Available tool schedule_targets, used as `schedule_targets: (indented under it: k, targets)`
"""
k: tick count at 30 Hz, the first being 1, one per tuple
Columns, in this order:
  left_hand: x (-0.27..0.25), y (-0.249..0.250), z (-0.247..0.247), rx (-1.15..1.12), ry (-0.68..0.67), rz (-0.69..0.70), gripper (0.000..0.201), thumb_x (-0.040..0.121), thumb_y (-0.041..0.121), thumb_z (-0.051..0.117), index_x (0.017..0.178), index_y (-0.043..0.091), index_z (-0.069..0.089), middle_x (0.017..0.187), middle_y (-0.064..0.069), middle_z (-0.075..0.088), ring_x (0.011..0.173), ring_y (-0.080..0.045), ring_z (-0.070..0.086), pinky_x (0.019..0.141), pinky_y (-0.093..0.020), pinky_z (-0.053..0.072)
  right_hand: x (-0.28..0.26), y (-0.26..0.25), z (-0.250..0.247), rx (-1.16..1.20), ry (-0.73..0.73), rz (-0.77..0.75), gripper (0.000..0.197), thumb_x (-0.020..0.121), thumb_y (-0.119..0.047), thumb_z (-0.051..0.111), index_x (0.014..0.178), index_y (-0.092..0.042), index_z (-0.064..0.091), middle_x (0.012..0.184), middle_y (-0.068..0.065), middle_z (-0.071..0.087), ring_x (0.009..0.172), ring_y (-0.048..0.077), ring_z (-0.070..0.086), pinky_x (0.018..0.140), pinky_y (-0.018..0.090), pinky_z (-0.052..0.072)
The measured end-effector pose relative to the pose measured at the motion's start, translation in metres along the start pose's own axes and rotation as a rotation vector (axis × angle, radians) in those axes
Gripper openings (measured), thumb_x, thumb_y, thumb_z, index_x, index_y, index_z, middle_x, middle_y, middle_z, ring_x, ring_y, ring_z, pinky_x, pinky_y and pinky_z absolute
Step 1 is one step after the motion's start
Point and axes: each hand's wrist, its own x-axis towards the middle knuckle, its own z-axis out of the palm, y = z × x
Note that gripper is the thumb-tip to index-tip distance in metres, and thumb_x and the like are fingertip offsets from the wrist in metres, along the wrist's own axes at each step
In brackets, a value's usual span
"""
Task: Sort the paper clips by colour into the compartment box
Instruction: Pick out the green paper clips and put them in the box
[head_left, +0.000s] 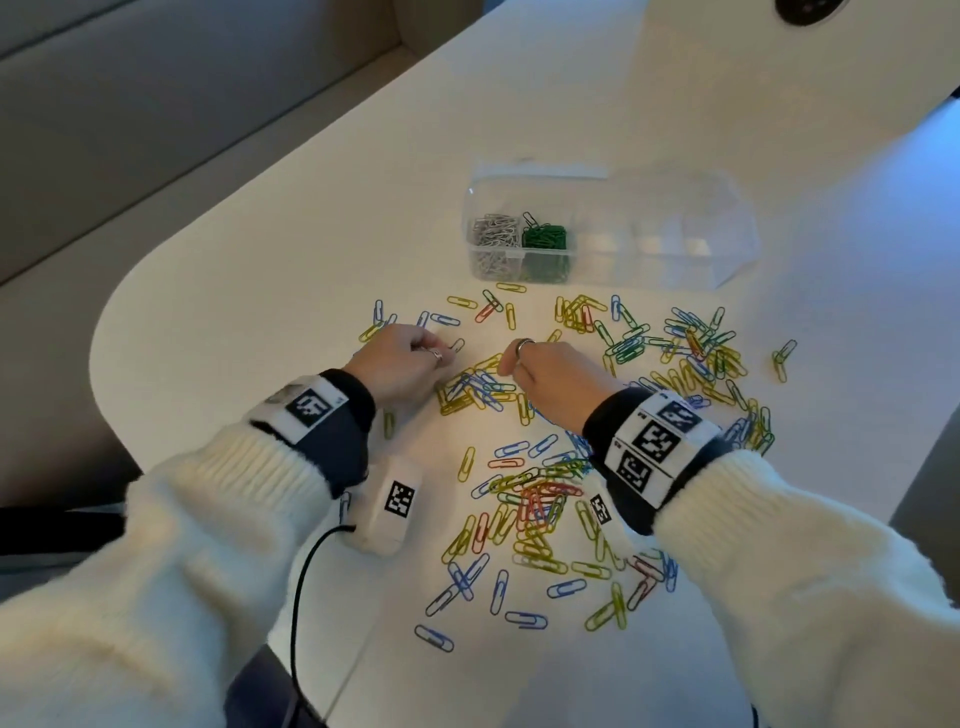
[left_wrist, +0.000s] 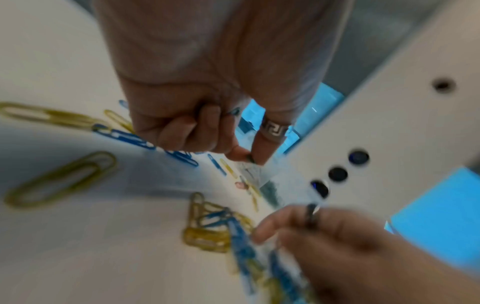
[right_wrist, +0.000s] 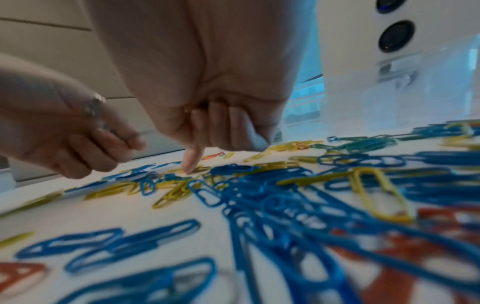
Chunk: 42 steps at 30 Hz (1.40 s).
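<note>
Clips (head_left: 524, 483) lie scattered across the table (head_left: 249, 291) in front of me, yellow, blue, red and a few green all mixed, so each colour has to be picked out of the tangle by fingertip. My box (head_left: 613, 234) sits just beyond the spread, within easy reach; its two leftmost compartments already hold silver clips (head_left: 493, 234) and green clips (head_left: 545, 241), and the other compartments look empty.

My left hand (head_left: 402, 364) is curled with thumb and forefinger pinched together low over the table; the left wrist view shows something small and dark between the tips, probably one clip, though it is too blurred to tell the colour. The other fingers are folded into the palm, and I think I glimpse a clip tucked in there, which would let me gather several before making one trip to the box.

My right hand (head_left: 550, 369) has three fingers curled under, holding nothing I can see, and the forefinger (right_wrist: 191, 162) stretched down onto a yellow-and-blue heap (head_left: 475, 387) between my hands, touching it to tease one clip free.
</note>
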Motion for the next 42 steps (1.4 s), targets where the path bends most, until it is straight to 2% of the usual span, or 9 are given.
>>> schedule_targets:
  k: [5,12,19,25,27,29,33,36,42]
  targets:
    - [-0.020,-0.005,-0.018,-0.834,-0.258,-0.250,0.017,0.084,0.014,0.039,0.067,0.016,0.039,0.053,0.005,0.030,0.039,-0.008,0.027,0.037,-0.018,0.025,0.011,-0.003,0.007,-0.116,0.003,0.072,0.024,0.093,-0.029,0.051,0.109,-0.012,0.056,0.115,0.007,0.059,0.103,0.025,0.057,0.090,0.038,0.048]
    - [-0.038,-0.020,-0.018,-1.118,-0.421,-0.078,0.035,0.035,0.020,0.075,0.055,0.013,0.047,0.058,-0.003,0.044,0.044,-0.013,0.039,0.040,-0.019,0.036,0.006,0.002,0.005,-0.070,-0.019,0.068,0.022,0.093,-0.031,0.052,0.098,-0.011,0.058,0.101,0.007,0.065,0.091,0.023,0.061,0.085,0.037,0.051]
    - [-0.046,-0.007,0.000,-1.252,-0.361,-0.129,0.003,0.059,0.011,0.050,0.060,0.009,0.051,0.056,-0.005,0.046,0.043,-0.015,0.043,0.041,-0.018,0.039,-0.022,0.008,-0.003,0.196,0.034,0.004,0.017,0.095,-0.032,0.047,0.083,-0.020,0.046,0.071,-0.001,0.053,0.059,0.011,0.045,0.057,0.019,0.037]
    - [-0.038,-0.002,0.028,-1.333,-0.237,-0.295,0.039,0.093,0.012,0.031,0.083,-0.003,0.065,0.075,-0.018,0.068,0.063,-0.024,0.068,0.061,-0.030,0.058,-0.044,-0.008,-0.014,0.238,0.095,-0.116,0.014,0.094,-0.024,0.049,0.084,-0.018,0.042,0.057,-0.004,0.044,0.041,0.006,0.038,0.050,0.017,0.035]
    - [-0.042,0.005,0.035,-1.347,-0.314,-0.297,0.044,0.094,0.013,0.029,0.086,-0.006,0.068,0.086,-0.019,0.069,0.073,-0.025,0.068,0.069,-0.033,0.058,-0.050,-0.019,-0.019,0.217,0.085,-0.148,0.012,0.094,-0.021,0.051,0.086,-0.015,0.043,0.052,-0.010,0.038,0.043,-0.004,0.045,0.049,0.012,0.036]
    - [-0.044,0.009,0.044,-1.398,-0.370,-0.306,0.049,0.096,0.012,0.029,0.072,-0.004,0.068,0.071,-0.015,0.068,0.058,-0.020,0.067,0.054,-0.027,0.058,-0.052,-0.027,-0.020,0.199,0.097,-0.171,0.010,0.092,-0.019,0.053,0.088,-0.015,0.045,0.055,-0.012,0.036,0.046,-0.010,0.046,0.051,0.009,0.036]
    - [-0.047,0.019,0.047,-1.450,-0.459,-0.286,0.035,0.087,0.006,0.035,0.069,0.000,0.064,0.060,-0.010,0.064,0.050,-0.015,0.063,0.048,-0.021,0.053,-0.049,-0.041,-0.018,0.082,0.107,-0.184,0.010,0.089,-0.023,0.056,0.085,-0.017,0.049,0.093,-0.002,0.054,0.078,0.006,0.050,0.066,0.014,0.035]
    - [-0.046,0.023,0.041,-1.472,-0.467,-0.272,0.037,0.087,0.010,0.037,0.076,-0.003,0.070,0.070,-0.014,0.068,0.064,-0.020,0.069,0.057,-0.024,0.057,-0.050,-0.047,-0.021,0.054,0.083,-0.180,0.025,0.090,-0.023,0.054,0.113,-0.012,0.057,0.113,0.002,0.056,0.103,0.016,0.055,0.090,0.028,0.042]
    - [-0.039,0.013,0.031,-1.476,-0.244,-0.369,0.039,0.098,0.014,0.032,0.082,-0.005,0.063,0.069,-0.020,0.068,0.056,-0.029,0.069,0.053,-0.035,0.057,-0.009,-0.031,-0.052,0.270,0.379,-0.090,0.019,0.093,-0.015,0.049,0.105,-0.015,0.064,0.092,-0.003,0.065,0.074,0.006,0.058,0.068,0.009,0.043]
